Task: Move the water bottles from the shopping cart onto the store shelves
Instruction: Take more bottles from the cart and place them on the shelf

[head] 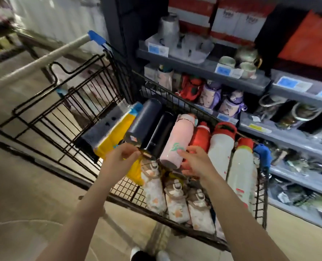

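A store aisle with a pale floor (21,185) runs along grey shelves (288,132) on the right, stocked with purple and red kids' bottles, mugs and boxes. Parked hard against them is a black wire cart (66,102) with a grey handle capped in blue.

The water bottles are in the cart's basket. In the far row they lie side by side: a yellow pack (117,136), two dark bottles (147,123), a pink bottle (179,138), a red bottle (200,138) and two white bottles with red caps (222,146). Nearer the person stands a row of cream patterned bottles (177,202) with strap lids.

Both bare arms reach into the basket from below. The left hand (120,155) has its fingers curled together around the near end of one dark bottle, close by a label there; how firm the grip is, I cannot tell through the blur. The right hand (192,161) curls round the base of the pink bottle, thumb on its side by the green print, fingers under it against the red bottle.
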Action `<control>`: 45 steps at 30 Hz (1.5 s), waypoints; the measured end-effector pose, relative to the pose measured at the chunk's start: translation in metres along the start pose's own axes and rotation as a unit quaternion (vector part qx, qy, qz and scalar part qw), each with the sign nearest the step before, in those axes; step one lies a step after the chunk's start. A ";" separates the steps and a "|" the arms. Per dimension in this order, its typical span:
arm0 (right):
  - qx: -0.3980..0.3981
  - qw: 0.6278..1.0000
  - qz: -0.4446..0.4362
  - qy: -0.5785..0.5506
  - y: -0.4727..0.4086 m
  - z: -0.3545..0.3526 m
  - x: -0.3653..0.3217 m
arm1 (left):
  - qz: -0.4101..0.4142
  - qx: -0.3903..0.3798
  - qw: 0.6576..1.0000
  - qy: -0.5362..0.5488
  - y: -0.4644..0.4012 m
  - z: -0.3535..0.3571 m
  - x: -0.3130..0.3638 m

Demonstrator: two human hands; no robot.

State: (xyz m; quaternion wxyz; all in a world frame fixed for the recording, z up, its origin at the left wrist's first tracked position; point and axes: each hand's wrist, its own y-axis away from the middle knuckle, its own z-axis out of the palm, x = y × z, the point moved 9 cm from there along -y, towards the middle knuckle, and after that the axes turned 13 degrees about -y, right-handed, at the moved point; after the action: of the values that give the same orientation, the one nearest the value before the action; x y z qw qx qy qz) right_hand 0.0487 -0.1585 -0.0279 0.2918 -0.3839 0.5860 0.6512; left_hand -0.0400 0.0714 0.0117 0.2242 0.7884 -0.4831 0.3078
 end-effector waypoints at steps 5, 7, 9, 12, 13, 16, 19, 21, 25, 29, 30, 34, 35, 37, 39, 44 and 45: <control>-0.022 1.000 0.010 0.018 -0.016 0.041 -0.010 | 0.015 0.040 0.999 -0.030 -0.007 -0.035 -0.002; -0.034 0.999 0.017 0.016 -0.022 0.061 -0.011 | 0.012 0.035 0.998 -0.045 -0.017 -0.044 -0.010; -0.034 0.999 0.015 0.028 -0.032 0.076 -0.012 | 0.004 0.030 0.999 -0.045 -0.032 -0.050 -0.021; -0.014 0.999 0.013 0.047 -0.060 0.097 -0.020 | 0.011 0.015 0.999 -0.045 -0.070 -0.051 -0.034; 0.003 0.998 0.012 0.065 -0.072 0.103 -0.023 | 0.012 0.004 0.999 -0.046 -0.085 -0.049 -0.038; 0.071 0.989 0.014 0.131 -0.106 0.121 -0.033 | 0.006 -0.026 0.999 -0.035 -0.132 -0.043 -0.053; 0.127 0.978 0.015 0.168 -0.130 0.146 -0.042 | -0.009 -0.069 0.998 -0.012 -0.165 -0.037 -0.069; 0.168 0.959 0.035 0.226 -0.138 0.160 -0.047 | -0.024 -0.090 0.996 0.004 -0.181 -0.032 -0.079; 0.234 0.914 0.050 0.328 -0.144 0.177 -0.054 | -0.049 -0.121 0.991 0.027 -0.194 -0.018 -0.096; 0.248 0.908 0.046 0.335 -0.146 0.177 -0.055 | -0.063 -0.135 0.988 0.025 -0.192 -0.011 -0.103; 0.246 0.913 0.047 0.322 -0.146 0.174 -0.055 | -0.063 -0.139 0.988 0.029 -0.191 -0.009 -0.102; 0.233 0.936 0.028 0.264 -0.133 0.155 -0.059 | -0.044 -0.152 0.987 0.037 -0.194 0.000 -0.087; 0.235 0.938 0.015 0.256 -0.125 0.147 -0.063 | -0.038 -0.160 0.986 0.034 -0.196 0.005 -0.080; 0.246 0.940 -0.020 0.237 -0.105 0.124 -0.069 | -0.022 -0.180 0.983 0.024 -0.199 0.019 -0.065; 0.259 0.940 -0.054 0.214 -0.085 0.097 -0.071 | -0.009 -0.192 0.981 0.013 -0.200 0.040 -0.050; 0.300 0.943 -0.070 0.126 -0.044 0.033 -0.053 | 0.011 -0.196 0.978 -0.067 -0.194 0.089 -0.022; 0.303 0.944 -0.073 0.111 -0.038 0.025 -0.050 | 0.010 -0.189 0.979 -0.079 -0.192 0.095 -0.019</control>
State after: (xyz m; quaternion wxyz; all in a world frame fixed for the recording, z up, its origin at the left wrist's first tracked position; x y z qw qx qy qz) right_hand 0.1026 -0.1253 -0.0061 0.3746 -0.3890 0.7545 0.3730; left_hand 0.1515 0.1042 -0.0803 0.3273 0.7488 -0.5564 0.1501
